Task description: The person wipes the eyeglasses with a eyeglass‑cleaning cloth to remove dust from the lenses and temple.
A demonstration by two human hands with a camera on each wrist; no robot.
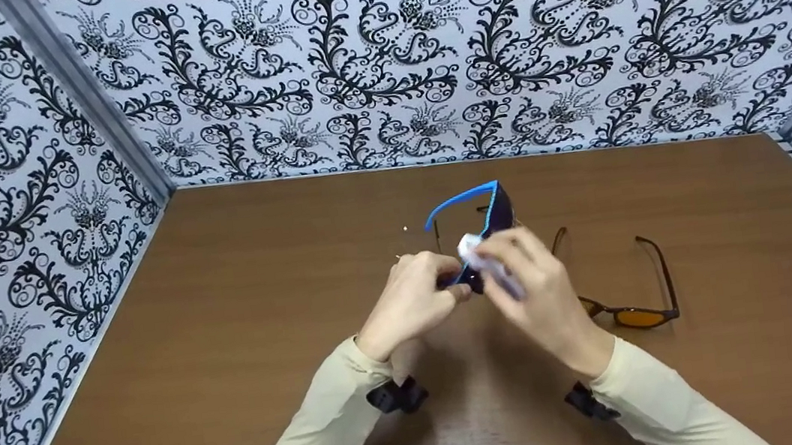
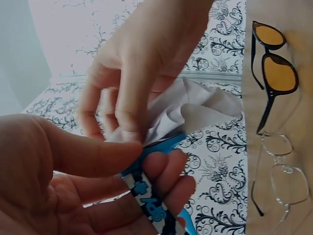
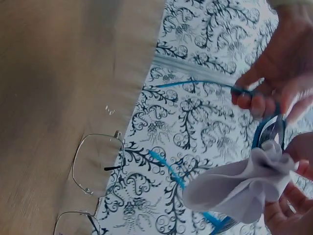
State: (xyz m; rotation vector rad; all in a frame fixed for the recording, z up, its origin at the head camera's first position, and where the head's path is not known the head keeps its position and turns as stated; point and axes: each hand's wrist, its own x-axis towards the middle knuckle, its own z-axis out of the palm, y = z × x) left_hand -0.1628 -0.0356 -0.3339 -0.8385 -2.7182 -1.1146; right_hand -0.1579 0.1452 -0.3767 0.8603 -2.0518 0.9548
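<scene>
A pair of blue-framed sunglasses (image 1: 505,209) with dark lenses is held up over the table, arms unfolded. My left hand (image 1: 416,294) grips it near the hinge, thumb and fingers around an arm with a black, white and blue pattern (image 2: 152,208). Pinched in my right hand (image 1: 543,299) is a pale grey cloth (image 3: 234,188), bunched against a lens. In the left wrist view the cloth (image 2: 195,105) fans out above the blue frame and hides part of it. My right fingertips lie close to my left thumb there.
Black glasses with orange lenses (image 1: 640,317) lie on the table (image 1: 225,311) to the right of my hands. Thin wire-rimmed glasses (image 2: 288,183) also lie on it, mostly hidden behind the hands in the head view. Patterned walls (image 1: 421,60) stand at the back and sides.
</scene>
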